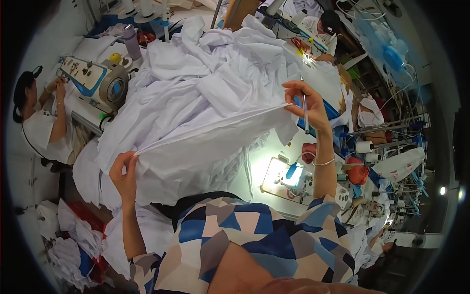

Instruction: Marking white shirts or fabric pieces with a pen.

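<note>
Between my two hands a white cloth panel (220, 136) hangs with its upper edge drawn fairly straight. My left hand (125, 171) pinches that edge between thumb and fingers at the lower left. At the other end my right hand (306, 104) pinches the edge with thumb and forefinger. A clear-barrelled pen (304, 110) rests among the fingers of the same hand, pointing upward. Behind the panel lies a large heap of crumpled white fabric (216, 70), spread over the table.
A lit sewing machine (281, 178) stands at my right. Another sewing machine (95, 81) is at the left, with a co-worker (47, 117) beside it. A purple bottle (131, 42) stands at the back left. White cloth fills a red container (86, 213) on the floor. Thread cones (364, 147) stand right.
</note>
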Tool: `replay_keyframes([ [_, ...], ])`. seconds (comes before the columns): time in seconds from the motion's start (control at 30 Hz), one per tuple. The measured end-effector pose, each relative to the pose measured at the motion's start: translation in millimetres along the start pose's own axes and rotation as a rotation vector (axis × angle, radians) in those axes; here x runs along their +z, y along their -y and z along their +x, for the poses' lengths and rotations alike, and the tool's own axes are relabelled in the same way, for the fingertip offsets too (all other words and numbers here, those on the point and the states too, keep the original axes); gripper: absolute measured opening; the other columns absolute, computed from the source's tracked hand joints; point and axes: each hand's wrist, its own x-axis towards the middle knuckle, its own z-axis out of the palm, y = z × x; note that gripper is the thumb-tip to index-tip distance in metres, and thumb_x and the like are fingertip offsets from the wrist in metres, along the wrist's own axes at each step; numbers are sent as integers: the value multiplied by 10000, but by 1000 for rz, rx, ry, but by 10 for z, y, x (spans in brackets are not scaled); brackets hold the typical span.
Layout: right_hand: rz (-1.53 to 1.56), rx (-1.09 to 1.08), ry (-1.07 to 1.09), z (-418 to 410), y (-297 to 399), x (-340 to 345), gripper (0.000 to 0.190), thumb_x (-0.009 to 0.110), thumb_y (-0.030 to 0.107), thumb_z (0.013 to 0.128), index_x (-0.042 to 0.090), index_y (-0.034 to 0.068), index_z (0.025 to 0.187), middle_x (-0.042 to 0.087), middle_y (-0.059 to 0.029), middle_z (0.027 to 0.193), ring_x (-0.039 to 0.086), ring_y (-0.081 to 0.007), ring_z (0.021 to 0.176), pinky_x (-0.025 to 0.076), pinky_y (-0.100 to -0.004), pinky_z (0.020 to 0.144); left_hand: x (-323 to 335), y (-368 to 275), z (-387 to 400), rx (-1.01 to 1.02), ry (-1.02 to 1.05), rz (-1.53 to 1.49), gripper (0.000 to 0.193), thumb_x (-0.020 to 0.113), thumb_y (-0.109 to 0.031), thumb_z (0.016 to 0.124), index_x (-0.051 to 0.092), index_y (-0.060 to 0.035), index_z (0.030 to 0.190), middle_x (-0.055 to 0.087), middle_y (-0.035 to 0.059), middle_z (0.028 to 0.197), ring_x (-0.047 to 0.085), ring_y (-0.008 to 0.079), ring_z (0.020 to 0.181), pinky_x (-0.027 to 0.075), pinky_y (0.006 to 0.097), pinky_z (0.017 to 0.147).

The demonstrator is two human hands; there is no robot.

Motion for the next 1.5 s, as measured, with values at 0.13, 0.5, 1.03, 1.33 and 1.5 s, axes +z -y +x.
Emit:
replay_keyframes([
  [0.13, -112, -46, -10, -89, 69, 81, 479, 735, -21, 751, 613, 51, 1208, 581, 4, 857, 498, -86, 782, 404, -236, 749, 15, 107, -29, -17, -70, 37, 84, 676, 20, 837, 684, 6, 920, 613, 8, 771, 488, 79, 656, 397, 210, 652],
  [0.5, -624, -286, -183, -344, -16, 332, 293, 687, -51, 681, 663, 65, 949, 614, -84, 935, 572, -233, 885, 447, -326, 743, 63, 215, 23, 108, -160, 93, 102, 675, 37, 839, 685, 4, 935, 680, 62, 862, 615, 133, 757, 473, 245, 710],
  [1.03, -324, -345, -256, -284, -382, 210, 184, 605, -98, 854, 584, -11, 1016, 675, -185, 1025, 642, -261, 978, 436, -411, 979, -86, 3, -69, 124, -18, -47, 160, 730, 9, 773, 713, -26, 928, 686, 83, 843, 646, 204, 740, 509, 280, 657],
  [1.33, -333, -370, -323, -163, -411, 105, 127, 608, -61, 882, 572, -26, 999, 655, -228, 1023, 645, -272, 954, 492, -374, 897, -137, -129, -93, 247, 40, -48, 203, 724, 33, 762, 728, -31, 954, 699, 53, 846, 619, 162, 702, 458, 262, 590],
  [1.5, -371, -401, -342, -123, -285, -32, 122, 621, -29, 893, 575, -29, 1005, 653, -227, 1027, 643, -274, 955, 490, -383, 909, -168, -230, -78, 280, 56, -83, 194, 724, 28, 761, 727, -37, 944, 701, 57, 841, 619, 172, 699, 453, 268, 582],
])
